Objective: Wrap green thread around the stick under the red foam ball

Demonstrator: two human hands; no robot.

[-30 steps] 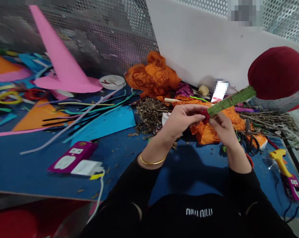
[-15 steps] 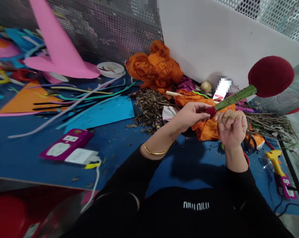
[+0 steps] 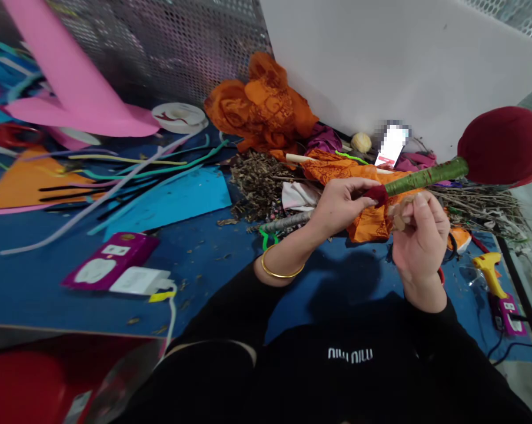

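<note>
My left hand (image 3: 339, 203) pinches the near end of a green wrapped stick (image 3: 425, 176), where a scrap of dark red felt (image 3: 376, 194) covers the tip. The stick points right and carries a large dark red padded ball (image 3: 502, 144) at its far end. My right hand (image 3: 418, 232) is curled just below the stick's near end, its fingers closed round a small pale scrap that I cannot make out. Both hands hover above a crumpled orange cloth (image 3: 367, 221) on the blue table (image 3: 72, 282).
A purple power strip (image 3: 109, 266) with a white plug lies front left. Pink foam sheet (image 3: 67, 94), coloured strips, blue foam (image 3: 169, 203), a tape roll (image 3: 180, 116), dried twigs (image 3: 259, 182), scissors and a yellow glue gun (image 3: 489, 272) surround the hands. A white board (image 3: 381, 65) leans against perforated metal.
My right hand has slid from the stick's near end to just below it and turned palm up. The stick and ball have swung a little rightward; the view shifted.
</note>
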